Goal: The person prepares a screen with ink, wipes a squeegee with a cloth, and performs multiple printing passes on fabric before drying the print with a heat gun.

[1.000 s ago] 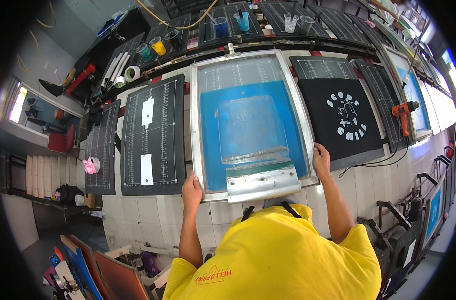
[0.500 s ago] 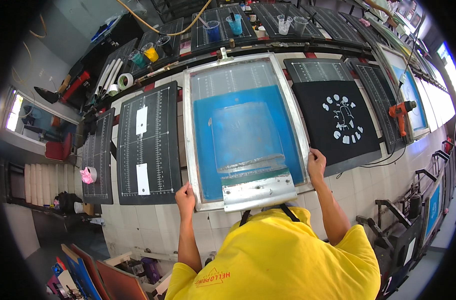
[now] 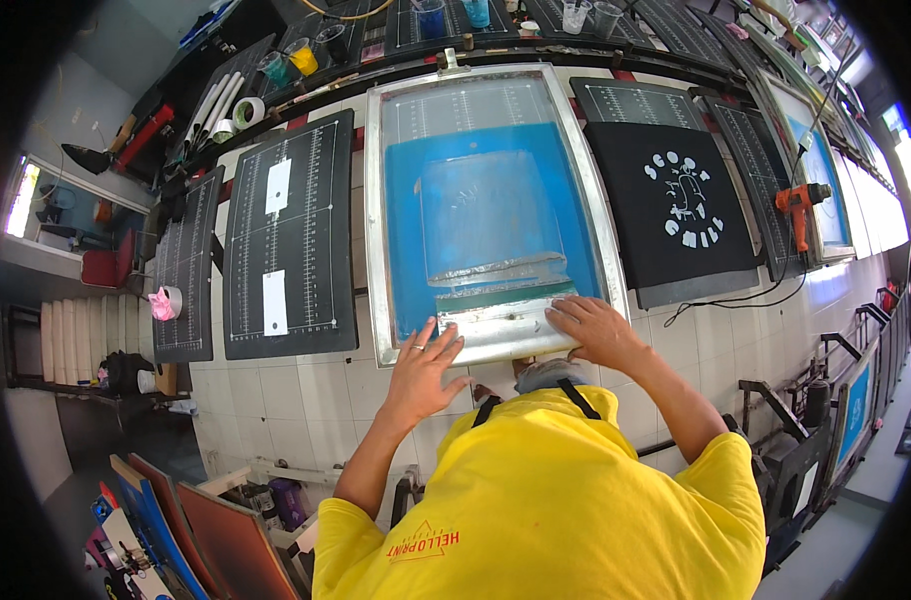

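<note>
Pale tiled floor (image 3: 321, 395) beneath a row of dark printing boards. Metal squeegee (image 3: 501, 330) lies crosswise at the near end of the screen frame (image 3: 376, 200), a ridge of pale, glossy material just beyond its green blade edge. Hands apart, one at each end of the squeegee. Left hand (image 3: 421, 375): fingers spread at the left end, thumb held away, not gripping. Right hand (image 3: 598, 332): fingers spread over the right end, not wrapped around it. Frame carries blue-coated mesh (image 3: 404, 230), clear toward the far end. Left of frame: dark board (image 3: 244, 235) bearing two white strips (image 3: 276, 303). Right: black fabric (image 3: 626, 235) with white print; farther right, orange heat gun (image 3: 802, 200).
</note>
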Action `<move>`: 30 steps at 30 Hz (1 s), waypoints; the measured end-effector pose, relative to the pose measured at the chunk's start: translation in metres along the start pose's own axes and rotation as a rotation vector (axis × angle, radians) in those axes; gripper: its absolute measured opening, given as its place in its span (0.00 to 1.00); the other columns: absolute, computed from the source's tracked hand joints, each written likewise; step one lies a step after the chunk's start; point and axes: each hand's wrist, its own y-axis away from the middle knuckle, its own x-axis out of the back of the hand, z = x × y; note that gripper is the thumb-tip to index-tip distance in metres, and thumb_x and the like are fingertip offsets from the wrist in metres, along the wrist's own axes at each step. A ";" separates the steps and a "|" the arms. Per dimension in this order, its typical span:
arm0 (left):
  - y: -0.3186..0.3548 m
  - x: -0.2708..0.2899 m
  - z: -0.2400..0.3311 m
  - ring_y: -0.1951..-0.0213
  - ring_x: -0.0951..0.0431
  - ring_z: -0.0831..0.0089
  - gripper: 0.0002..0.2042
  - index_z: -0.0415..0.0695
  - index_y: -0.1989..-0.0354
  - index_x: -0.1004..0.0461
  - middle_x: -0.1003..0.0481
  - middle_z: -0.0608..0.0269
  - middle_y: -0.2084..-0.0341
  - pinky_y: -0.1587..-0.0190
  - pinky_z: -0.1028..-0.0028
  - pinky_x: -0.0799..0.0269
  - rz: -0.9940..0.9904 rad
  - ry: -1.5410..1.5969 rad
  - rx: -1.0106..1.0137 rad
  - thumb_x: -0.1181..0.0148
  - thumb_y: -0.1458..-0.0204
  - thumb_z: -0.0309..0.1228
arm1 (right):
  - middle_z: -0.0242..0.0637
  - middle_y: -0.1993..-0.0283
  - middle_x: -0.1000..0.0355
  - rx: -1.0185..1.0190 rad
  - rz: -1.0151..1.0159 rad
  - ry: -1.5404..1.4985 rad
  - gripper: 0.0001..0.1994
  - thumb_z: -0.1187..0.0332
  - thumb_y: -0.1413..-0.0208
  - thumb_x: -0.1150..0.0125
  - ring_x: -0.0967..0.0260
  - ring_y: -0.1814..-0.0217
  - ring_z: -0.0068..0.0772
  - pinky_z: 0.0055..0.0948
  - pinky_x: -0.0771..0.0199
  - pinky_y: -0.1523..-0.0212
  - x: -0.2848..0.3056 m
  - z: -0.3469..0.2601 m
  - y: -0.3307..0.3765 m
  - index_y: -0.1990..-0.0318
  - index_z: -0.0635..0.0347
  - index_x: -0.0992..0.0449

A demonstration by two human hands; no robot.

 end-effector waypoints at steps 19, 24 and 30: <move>-0.067 -0.026 -0.030 0.47 0.25 0.52 0.21 0.36 0.53 0.28 0.26 0.49 0.48 0.47 0.60 0.25 0.075 -0.032 0.189 0.41 0.61 0.15 | 0.41 0.63 0.29 -0.103 0.392 0.053 0.11 0.77 0.62 0.39 0.30 0.58 0.45 0.40 0.27 0.57 -0.008 0.015 -0.062 0.67 0.62 0.28; -0.078 -0.033 -0.038 0.49 0.24 0.52 0.23 0.37 0.53 0.28 0.25 0.50 0.49 0.49 0.60 0.23 0.120 -0.024 0.210 0.42 0.62 0.12 | 0.41 0.62 0.28 -0.143 0.399 0.076 0.09 0.78 0.58 0.43 0.29 0.58 0.45 0.40 0.26 0.57 -0.014 0.023 -0.070 0.65 0.62 0.27; -0.085 -0.019 -0.042 0.49 0.24 0.53 0.23 0.39 0.53 0.27 0.25 0.51 0.49 0.49 0.61 0.24 0.113 -0.005 0.199 0.42 0.63 0.12 | 0.40 0.62 0.28 -0.105 0.402 0.040 0.10 0.78 0.59 0.42 0.29 0.56 0.45 0.40 0.25 0.57 0.002 0.027 -0.076 0.65 0.61 0.27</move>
